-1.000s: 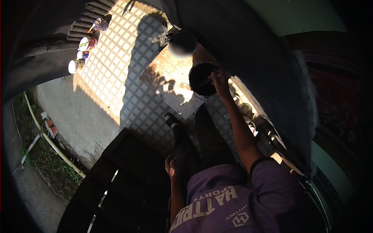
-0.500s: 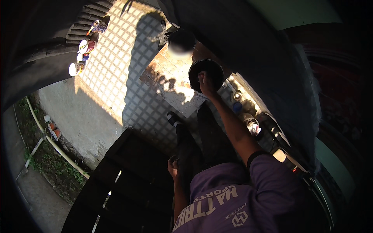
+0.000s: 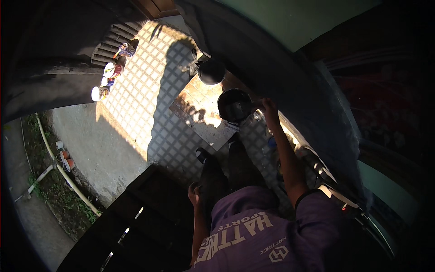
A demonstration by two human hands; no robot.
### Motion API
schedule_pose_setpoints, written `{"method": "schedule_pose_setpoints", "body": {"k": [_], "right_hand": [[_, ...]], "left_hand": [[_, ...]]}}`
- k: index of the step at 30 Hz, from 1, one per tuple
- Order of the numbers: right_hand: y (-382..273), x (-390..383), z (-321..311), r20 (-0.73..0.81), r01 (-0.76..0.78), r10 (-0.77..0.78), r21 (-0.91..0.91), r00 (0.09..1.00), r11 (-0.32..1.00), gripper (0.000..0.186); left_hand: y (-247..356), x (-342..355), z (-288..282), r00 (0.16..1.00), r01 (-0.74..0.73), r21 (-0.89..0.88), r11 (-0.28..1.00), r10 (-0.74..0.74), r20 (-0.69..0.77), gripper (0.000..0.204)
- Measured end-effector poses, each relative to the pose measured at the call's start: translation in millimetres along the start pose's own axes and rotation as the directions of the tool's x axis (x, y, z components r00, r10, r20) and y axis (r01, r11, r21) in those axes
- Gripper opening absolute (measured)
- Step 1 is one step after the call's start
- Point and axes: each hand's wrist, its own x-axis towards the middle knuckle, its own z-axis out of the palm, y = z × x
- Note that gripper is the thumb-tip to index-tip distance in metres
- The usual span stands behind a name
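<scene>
A dark, round bucket (image 3: 234, 93) stands at the near right edge of a sunlit tiled slab, with a greyish surface inside it. Just right of its rim is my right hand (image 3: 269, 111), its fingers closed. A small dark shape shows between the hand and the rim, too dim to name. My left hand (image 3: 195, 195) lies low beside my left thigh, fingers curled in and nothing seen in them. Farther back on the slab is a second dark, round container (image 3: 211, 72).
Several small tubs, including a white one (image 3: 99, 94), line the far left edge of the checkered tile floor (image 3: 136, 77). A black bag (image 3: 194, 63) sits behind the slab. Dim vessels (image 3: 273, 142) stand under my right forearm. Orange pots (image 3: 67, 161) lie beyond a pale pipe (image 3: 68, 181).
My right hand has come out from over the bucket to the right of its rim. The inside of the bucket now shows. The left hand stays beside the thigh.
</scene>
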Motion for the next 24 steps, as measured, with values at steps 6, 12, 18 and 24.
{"method": "schedule_pose_setpoints", "body": {"k": [6, 12, 18, 24], "right_hand": [[-32.2, -54.2, 11.3, -0.103, 0.02, 0.006, 0.25, 0.995, 0.968, 0.029], [-30.2, -77.5, 25.7, -0.013, 0.088, -0.093, 0.48, 0.996, 0.873, 0.026], [4.3, -57.5, 11.3, -0.01, -0.182, 0.248, 0.649, 0.969, 0.739, 0.032], [8.4, -67.0, 45.9, 0.407, -0.553, 0.376, 0.64, 0.833, 0.533, 0.029]], "left_hand": [[29.1, 8.7, -10.9, 0.993, -0.109, 0.093, 0.99, 0.113, -0.039, 0.037], [12.8, 0.9, -50.0, 0.968, -0.182, 0.182, 0.966, 0.209, -0.14, 0.032], [-68.3, -27.1, -68.3, 0.933, -0.101, 0.056, 0.993, 0.114, -0.34, 0.029], [-133.6, -103.7, -64.9, 0.795, 0.101, -0.024, 0.995, -0.095, -0.599, 0.033]]}}
